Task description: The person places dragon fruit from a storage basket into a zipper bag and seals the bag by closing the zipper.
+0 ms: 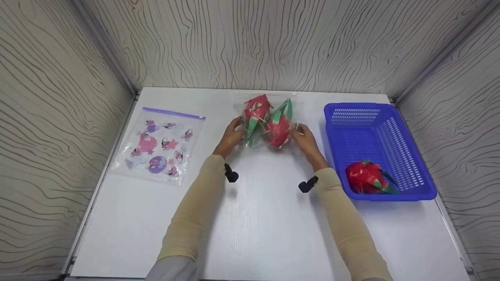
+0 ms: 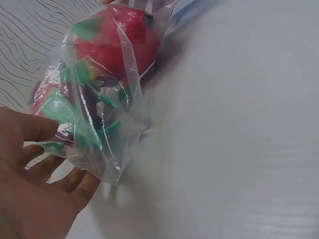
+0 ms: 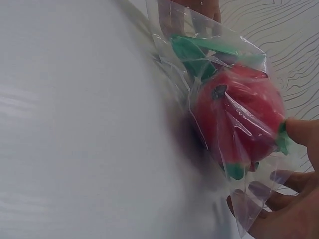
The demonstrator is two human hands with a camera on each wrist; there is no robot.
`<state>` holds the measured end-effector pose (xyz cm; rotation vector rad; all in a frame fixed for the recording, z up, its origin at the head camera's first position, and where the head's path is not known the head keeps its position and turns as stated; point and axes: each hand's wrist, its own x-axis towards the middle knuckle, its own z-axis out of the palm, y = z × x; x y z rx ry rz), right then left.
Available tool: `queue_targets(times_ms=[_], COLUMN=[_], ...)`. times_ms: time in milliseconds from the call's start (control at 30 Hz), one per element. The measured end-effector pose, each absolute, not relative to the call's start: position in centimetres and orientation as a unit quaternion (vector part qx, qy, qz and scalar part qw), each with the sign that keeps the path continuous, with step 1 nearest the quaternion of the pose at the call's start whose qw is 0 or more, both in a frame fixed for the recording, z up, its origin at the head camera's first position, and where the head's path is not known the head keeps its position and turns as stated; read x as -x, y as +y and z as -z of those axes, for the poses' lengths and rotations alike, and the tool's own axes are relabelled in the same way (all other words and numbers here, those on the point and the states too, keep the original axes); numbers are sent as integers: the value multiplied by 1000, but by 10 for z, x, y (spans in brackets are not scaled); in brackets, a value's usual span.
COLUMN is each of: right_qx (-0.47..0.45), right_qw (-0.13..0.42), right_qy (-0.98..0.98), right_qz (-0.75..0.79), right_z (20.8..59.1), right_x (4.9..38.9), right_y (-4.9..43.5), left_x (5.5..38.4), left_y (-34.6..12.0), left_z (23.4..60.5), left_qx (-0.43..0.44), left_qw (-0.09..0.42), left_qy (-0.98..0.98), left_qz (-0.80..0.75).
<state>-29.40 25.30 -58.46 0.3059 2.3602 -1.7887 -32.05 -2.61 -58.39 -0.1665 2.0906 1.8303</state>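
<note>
At the 12 o'clock end of the white table (image 1: 269, 226), a clear plastic bag (image 1: 268, 121) holds two dragon fruits (image 1: 279, 133) (glossy enough to be imitations, I'd guess). The left hand (image 1: 232, 136) pinches the bag's side at 8 o'clock, the right hand (image 1: 306, 142) at 4. The film looks thin, limp and slippery, the load light but bulky; the lower corners, fingers beneath, should hold surest.
</note>
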Motion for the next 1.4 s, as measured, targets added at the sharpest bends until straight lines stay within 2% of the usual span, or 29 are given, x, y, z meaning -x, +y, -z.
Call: queue_targets(times_ms=[267,567,667,1000,1400], right_qx=[-113,-138,-129,-54,24], right_qw=[23,-128,-154,-106,0], right_qy=[802,826,819,801,772], right_qz=[587,532,537,587,635], right_z=[578,568,564,559,566], right_x=[288,278,273,256,242], right_y=[249,236,230,200,154], left_x=[316,311,309,298,279], left_y=[-38,-72,-85,-132,-196], left_z=[577,570,565,559,565], left_qx=[25,-6,-9,1,49], left_qw=[147,97,77,34,-3], left_qy=[768,769,767,777,815], left_qz=[-623,-632,-637,-629,-578])
